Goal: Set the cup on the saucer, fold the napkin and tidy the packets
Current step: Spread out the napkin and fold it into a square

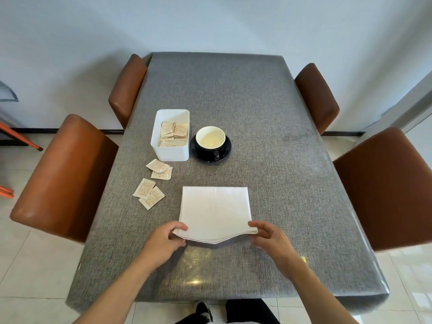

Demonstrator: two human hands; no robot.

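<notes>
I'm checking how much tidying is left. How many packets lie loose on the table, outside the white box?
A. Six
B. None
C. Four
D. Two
C: four packets lie loose on the table in two overlapping pairs, in front of the white box, which holds the others.

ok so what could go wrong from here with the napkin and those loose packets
1. Both hands, left hand and right hand, pinch only the near corners of the napkin; its near edge sags in the middle, so the next fold may come out uneven.
2. Four loose packets lie left of the napkin, outside the white box; a swinging cloth or wrist could scatter them.
</notes>
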